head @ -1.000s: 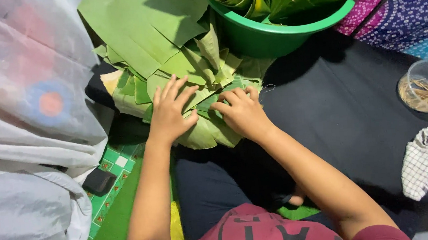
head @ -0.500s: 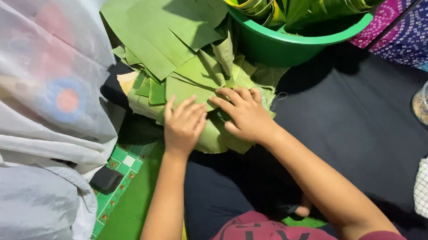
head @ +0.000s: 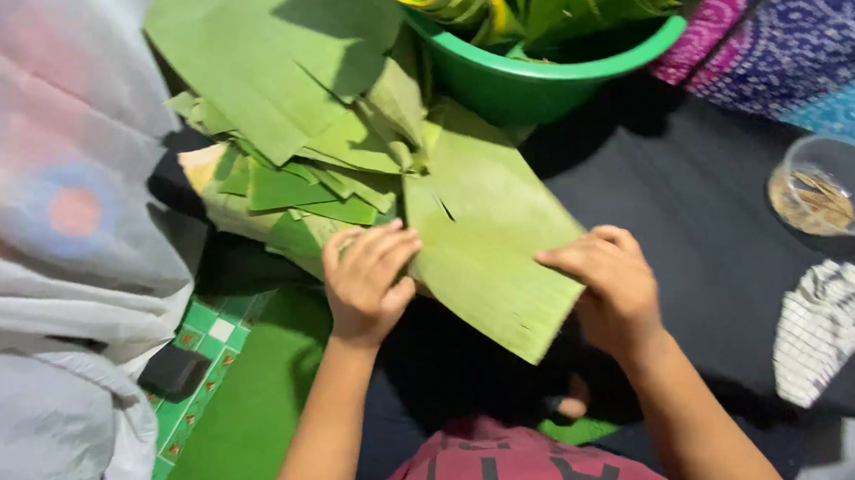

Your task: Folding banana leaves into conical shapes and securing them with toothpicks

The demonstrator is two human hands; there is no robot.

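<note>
A leaf (head: 487,236) lay flat over a black cloth (head: 706,210), gripped at each edge by the left hand (head: 368,279) and right hand (head: 606,283). A leaf pile (head: 289,129) and green tub (head: 536,72) stood just behind.

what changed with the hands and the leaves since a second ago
Both hands, left hand and right hand, have spread apart and pulled one leaf piece off the leaf pile toward the body. The green tub and small clear bowl stayed put.
</note>
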